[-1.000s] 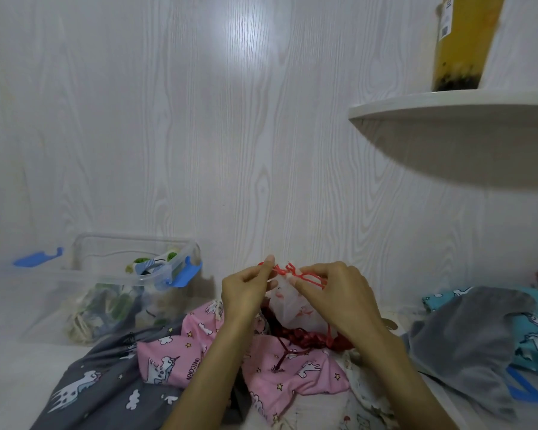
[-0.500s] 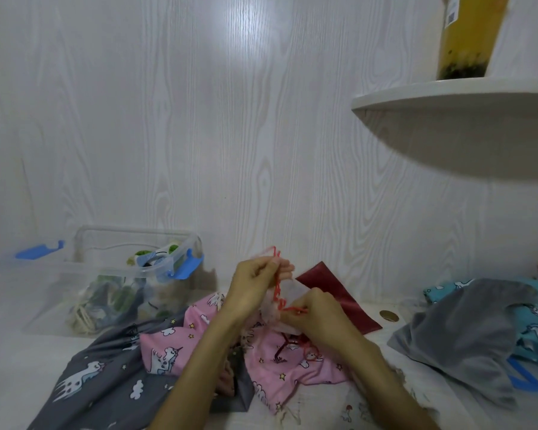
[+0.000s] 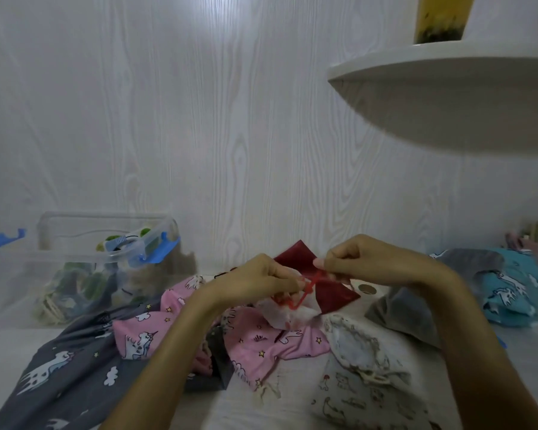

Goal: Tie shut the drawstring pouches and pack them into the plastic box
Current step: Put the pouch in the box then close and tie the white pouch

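A small white pouch (image 3: 280,315) with a red drawstring (image 3: 308,288) lies on the pile in the middle. My left hand (image 3: 258,280) pinches the cord close to the pouch's mouth. My right hand (image 3: 354,262) pinches the other end of the cord and holds it out to the upper right, so the cord runs taut between both hands. The clear plastic box (image 3: 106,268) with blue clips stands at the left against the wall, with several pouches inside it.
Loose pouches lie around: pink unicorn (image 3: 261,342), grey unicorn (image 3: 59,373), white cat-print (image 3: 361,383), dark red (image 3: 333,293), plain grey (image 3: 407,315), teal unicorn (image 3: 510,290). The box's lid (image 3: 0,243) sits far left. A white shelf (image 3: 448,88) with a yellow cup juts out upper right.
My hands have come apart: the right hand has drawn the red cord out to the right, the left stays near the pouch. The pouch has sunk onto the pile.
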{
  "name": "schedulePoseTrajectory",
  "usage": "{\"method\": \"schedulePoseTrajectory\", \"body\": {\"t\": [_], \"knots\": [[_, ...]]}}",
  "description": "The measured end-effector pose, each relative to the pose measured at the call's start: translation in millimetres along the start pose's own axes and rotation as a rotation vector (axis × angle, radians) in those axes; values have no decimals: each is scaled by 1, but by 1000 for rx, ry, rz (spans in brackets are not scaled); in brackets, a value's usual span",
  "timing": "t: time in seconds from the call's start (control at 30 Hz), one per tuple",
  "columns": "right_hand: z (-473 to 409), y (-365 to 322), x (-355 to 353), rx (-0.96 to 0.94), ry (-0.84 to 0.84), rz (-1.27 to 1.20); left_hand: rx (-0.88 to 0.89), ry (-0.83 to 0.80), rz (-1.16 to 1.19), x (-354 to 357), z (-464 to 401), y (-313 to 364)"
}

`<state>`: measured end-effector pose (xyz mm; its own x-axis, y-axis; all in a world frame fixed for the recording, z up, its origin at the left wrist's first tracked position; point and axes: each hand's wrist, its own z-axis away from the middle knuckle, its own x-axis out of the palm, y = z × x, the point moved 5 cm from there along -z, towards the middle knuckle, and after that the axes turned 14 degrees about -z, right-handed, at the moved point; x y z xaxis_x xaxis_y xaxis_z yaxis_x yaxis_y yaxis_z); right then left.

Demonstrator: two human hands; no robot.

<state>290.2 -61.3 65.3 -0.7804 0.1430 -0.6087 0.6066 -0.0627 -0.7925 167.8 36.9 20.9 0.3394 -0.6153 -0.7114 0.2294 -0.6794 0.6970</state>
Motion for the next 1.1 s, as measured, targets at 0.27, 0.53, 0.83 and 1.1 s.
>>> {"method": "schedulePoseTrajectory", "body": {"t": [0.27, 0.53, 0.83, 1.1], "knots": [[-16, -26, 34, -224, 132, -173, 61, -103, -196, 23, -2, 12], [-19, 1, 23, -222, -8, -35, -8, -43, 69, -4, 8, 0], [-28, 10, 32, -273, 104, 18, -19, 1, 104, -16, 13, -6], [-22, -2, 24, -355, 223, -113, -4, 63, 180, -26, 16, -6]]}}
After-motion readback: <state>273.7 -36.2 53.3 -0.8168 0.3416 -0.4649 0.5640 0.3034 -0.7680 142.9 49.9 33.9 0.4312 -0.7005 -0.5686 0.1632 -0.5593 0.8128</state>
